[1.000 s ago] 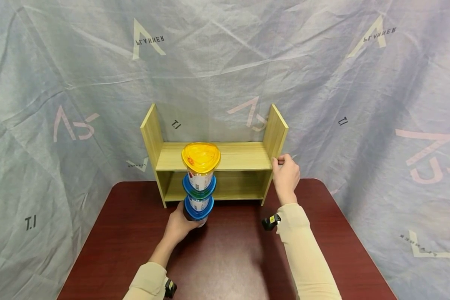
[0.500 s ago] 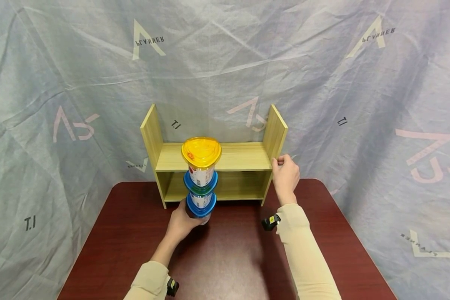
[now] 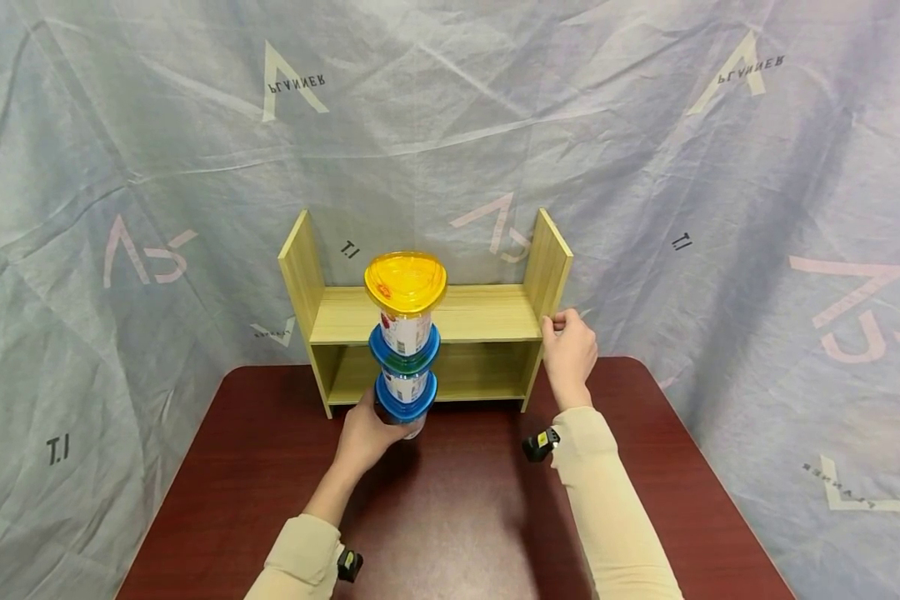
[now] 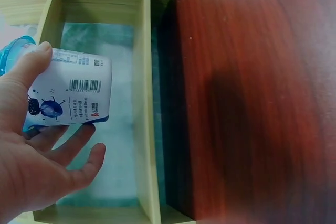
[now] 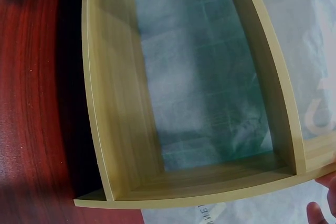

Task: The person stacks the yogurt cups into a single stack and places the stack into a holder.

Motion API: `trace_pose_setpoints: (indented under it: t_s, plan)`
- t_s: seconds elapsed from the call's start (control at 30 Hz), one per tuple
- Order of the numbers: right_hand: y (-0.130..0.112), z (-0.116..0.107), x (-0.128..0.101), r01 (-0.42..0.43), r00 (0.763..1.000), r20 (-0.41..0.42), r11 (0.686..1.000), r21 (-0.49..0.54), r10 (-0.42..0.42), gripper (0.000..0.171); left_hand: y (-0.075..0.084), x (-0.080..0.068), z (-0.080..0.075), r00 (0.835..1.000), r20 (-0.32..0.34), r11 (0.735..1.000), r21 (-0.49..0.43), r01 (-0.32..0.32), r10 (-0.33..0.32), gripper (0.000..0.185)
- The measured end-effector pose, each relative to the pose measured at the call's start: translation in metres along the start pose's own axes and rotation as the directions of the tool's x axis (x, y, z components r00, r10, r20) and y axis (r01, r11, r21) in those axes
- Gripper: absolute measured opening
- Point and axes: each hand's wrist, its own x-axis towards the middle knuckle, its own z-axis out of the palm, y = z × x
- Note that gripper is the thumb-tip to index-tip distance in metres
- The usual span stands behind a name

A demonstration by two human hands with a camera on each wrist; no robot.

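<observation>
My left hand [image 3: 365,437] grips the lowest of three lidded plastic jars stacked upright. The top jar has a yellow rounded-triangular lid [image 3: 407,283]; blue lids cover the middle jar [image 3: 405,333] and the bottom one. In the left wrist view, the gripped jar [image 4: 79,87] is white with a barcode and printed blueberries. The stack is held in front of a pale wooden shelf [image 3: 487,312], and the jars' far sides are hidden. At the shelf's right side panel, my right hand [image 3: 572,354] holds the front edge between curled fingers and thumb.
The shelf has an upper board and a lower compartment [image 5: 205,72] between two upright side panels. It stands at the back of a dark red table [image 3: 465,508]. A grey printed cloth [image 3: 435,125] hangs behind and at both sides.
My left hand has lifted the stacked jars and carried them slightly right, so the yellow lid now stands above the upper board's front edge. The right hand stays at the side panel.
</observation>
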Motion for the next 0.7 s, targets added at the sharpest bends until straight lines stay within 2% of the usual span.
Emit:
trace_pose_setpoints:
  t_s: [0.37, 0.7]
  plan:
    - [0.002, 0.001, 0.000, -0.001, 1.000, 0.002, 1.000, -0.002, 0.001, 0.019, 0.015, 0.008, -0.004, 0.999, -0.012, 0.999, -0.011, -0.033, 0.033, 0.093]
    - [0.002, 0.000, -0.001, 0.000, 1.000, 0.007, 1.000, 0.001, 0.000, 0.018, 0.031, 0.011, -0.006, 1.000, 0.006, 1.000, -0.015, 0.002, -0.002, 0.096]
